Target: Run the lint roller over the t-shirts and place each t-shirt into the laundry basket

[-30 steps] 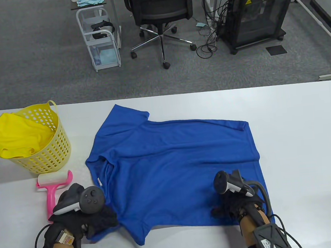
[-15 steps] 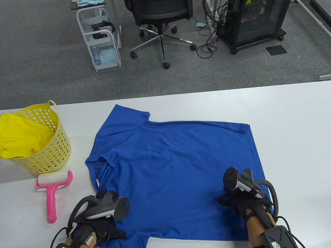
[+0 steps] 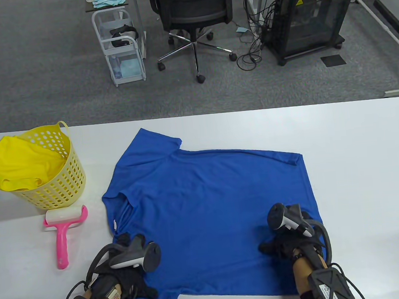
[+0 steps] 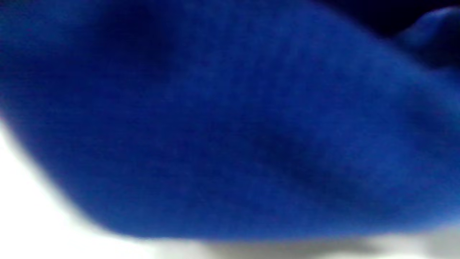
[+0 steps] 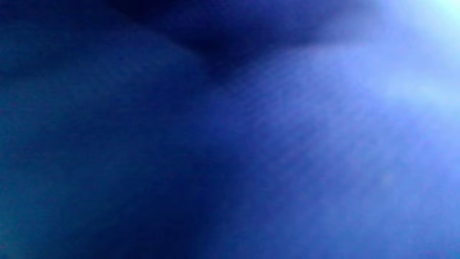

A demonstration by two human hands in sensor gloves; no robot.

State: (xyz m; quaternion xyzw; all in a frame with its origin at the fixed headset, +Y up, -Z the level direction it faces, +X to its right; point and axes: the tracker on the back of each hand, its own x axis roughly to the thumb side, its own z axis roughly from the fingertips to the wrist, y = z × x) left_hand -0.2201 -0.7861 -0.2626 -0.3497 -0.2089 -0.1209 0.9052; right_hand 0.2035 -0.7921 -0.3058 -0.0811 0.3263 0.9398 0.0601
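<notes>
At the near edge of the white table both gloved hands sit on the blue t-shirt: the left hand at the near-left sleeve, the right hand at the near-right hem. Whether either set of fingers pinches cloth or lies flat I cannot tell; both wrist views show only blurred blue. This looks like smoothing before rolling. Next, a hand must reach left for the pink lint roller, lying untouched just near the yellow laundry basket, which already holds a yellow t-shirt.
</notes>
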